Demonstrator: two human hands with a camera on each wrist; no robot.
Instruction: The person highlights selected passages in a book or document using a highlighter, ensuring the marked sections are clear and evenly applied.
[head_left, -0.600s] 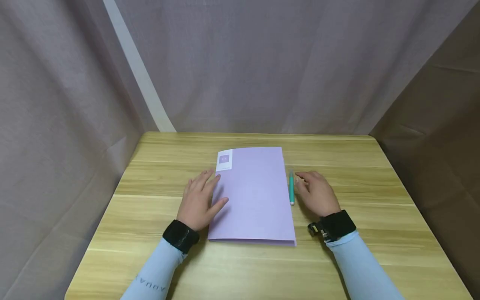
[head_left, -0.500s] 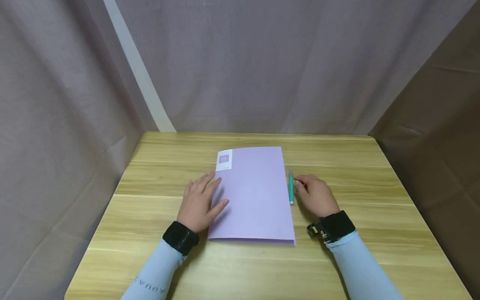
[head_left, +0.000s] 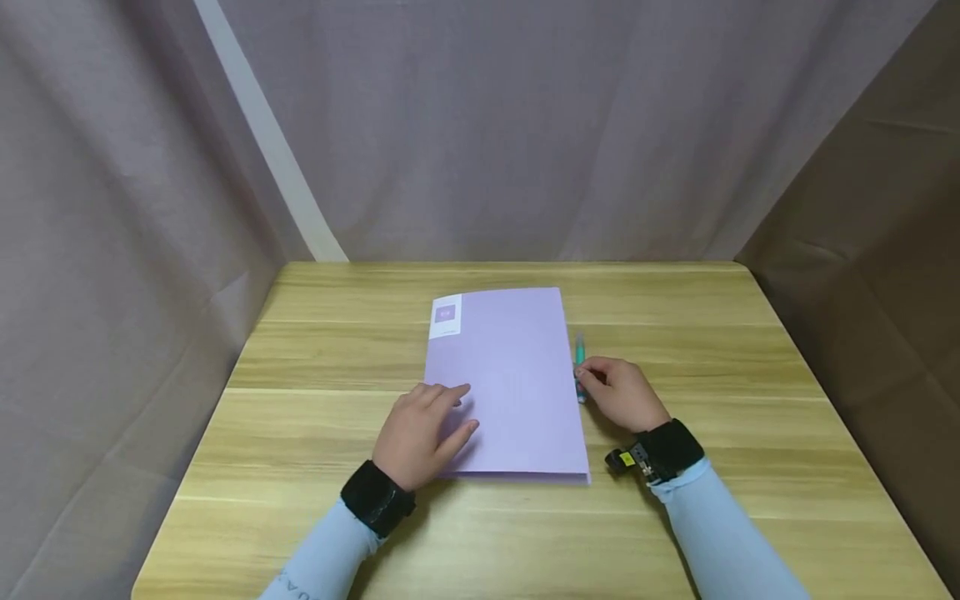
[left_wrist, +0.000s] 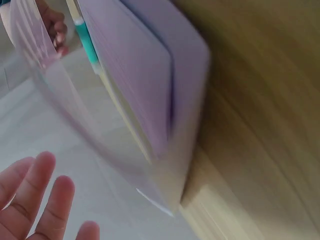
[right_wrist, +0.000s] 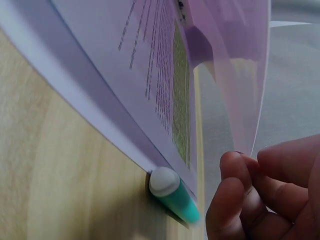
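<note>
Right hand [head_left: 621, 392] pinching folder [head_left: 506, 383] cover edge beside pen [head_left: 579, 358], left hand [head_left: 422, 433] flat on folder; lift slowly

Wooden table [head_left: 750, 433]; grey-mauve curtain [head_left: 525, 125] behind, possibly fabric, 3 sides.

head view above, wrist views close, sharing folder [head_left: 504, 382]

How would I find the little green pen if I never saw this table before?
Look at the wooden table and find the big purple folder lying in its middle. Along the folder's right edge, at the fingertips of the right hand, lies the pen. It is the only thin teal stick there, with a pale rounded end.
</note>
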